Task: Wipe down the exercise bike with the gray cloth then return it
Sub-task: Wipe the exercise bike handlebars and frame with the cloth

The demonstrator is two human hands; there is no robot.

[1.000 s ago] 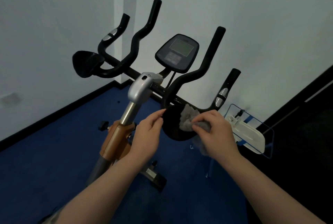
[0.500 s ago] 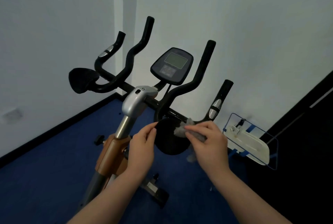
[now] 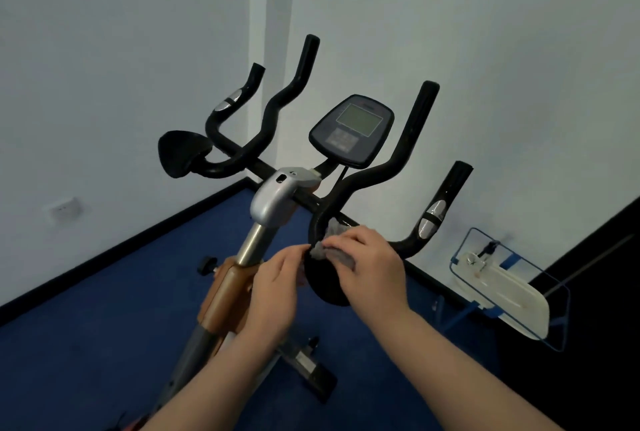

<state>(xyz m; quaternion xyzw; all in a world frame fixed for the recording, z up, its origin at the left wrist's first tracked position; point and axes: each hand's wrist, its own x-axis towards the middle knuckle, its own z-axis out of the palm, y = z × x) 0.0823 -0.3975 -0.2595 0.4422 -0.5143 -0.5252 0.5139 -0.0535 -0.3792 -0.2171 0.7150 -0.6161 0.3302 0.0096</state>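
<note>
The crumpled gray cloth [image 3: 331, 247] sits bunched against the top edge of the black rounded elbow pad [image 3: 323, 280] on the right side of the exercise bike's black handlebar [image 3: 367, 177], just below where the curved bar bends up. Your right hand [image 3: 372, 269] holds it there, fingers curled over the cloth and pressing it to the pad, with part of the fabric poking out above your fingertips. Your left hand [image 3: 277, 286] is just beside it, thumb and fingertips pinching the left rim of the same pad; whether they also catch the edge of the cloth, you cannot tell from this angle.

Above your hands the oval dark console with its pale green screen [image 3: 351, 129] tilts toward you on its stalk. The matching black elbow pad [image 3: 181, 153] on the left end of the handlebar is well apart from both hands. The silver clamp head [image 3: 280, 196] tops a chrome post that drops into a copper-brown frame cover [image 3: 227, 295] near your left wrist.

The bike stands on a blue carpeted floor [image 3: 104, 309] in the corner of a white-walled room. Beside the right wall, a blue wire-framed rack holding a white flat panel [image 3: 509, 295] rests near the floor's right edge.
</note>
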